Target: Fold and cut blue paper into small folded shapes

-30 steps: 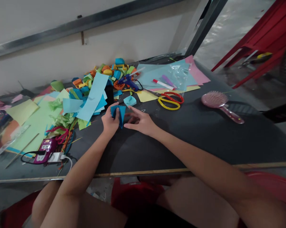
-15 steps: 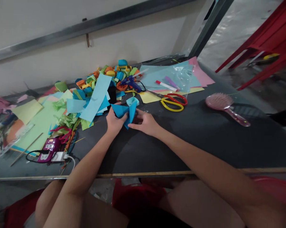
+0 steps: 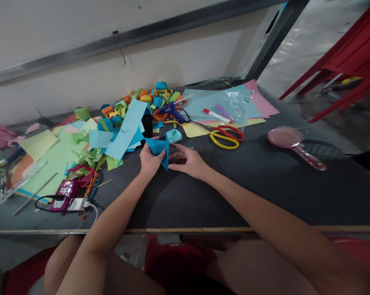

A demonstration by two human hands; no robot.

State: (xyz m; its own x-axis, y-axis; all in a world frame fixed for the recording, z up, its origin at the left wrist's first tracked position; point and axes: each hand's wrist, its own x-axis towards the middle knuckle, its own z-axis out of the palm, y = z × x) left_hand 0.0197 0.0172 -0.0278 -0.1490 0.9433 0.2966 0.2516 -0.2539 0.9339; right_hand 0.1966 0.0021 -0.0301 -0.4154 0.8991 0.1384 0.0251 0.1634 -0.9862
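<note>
Head view: the left hand (image 3: 149, 161) holds a folded piece of bright blue paper (image 3: 156, 146) up in the air over the dark surface (image 3: 280, 180), near the middle. Its fingers pinch the paper, with the thumb on the near side. The right hand (image 3: 192, 162) is just beside the paper's right edge. Its fingers are bent, with a gap between the thumb and the others, and I cannot tell if the tips touch the paper. Half a second ago, the paper was opened out like two wings, with the right wing leaning out toward the right hand. Now that right side stands up straight and looks thin, almost edge-on, with a point at the top and one at the bottom. One second ago, the paper looked smaller and more folded up, and the right hand was a bit farther from it. The pale blue folded piece (image 3: 174, 135) lies behind the hands, as it did before. The scissors (image 3: 225, 135) with red and yellow handles, the blue glue gun (image 3: 173, 112) and the pink hairbrush (image 3: 285, 137) are lying where they were on the surface.
</note>
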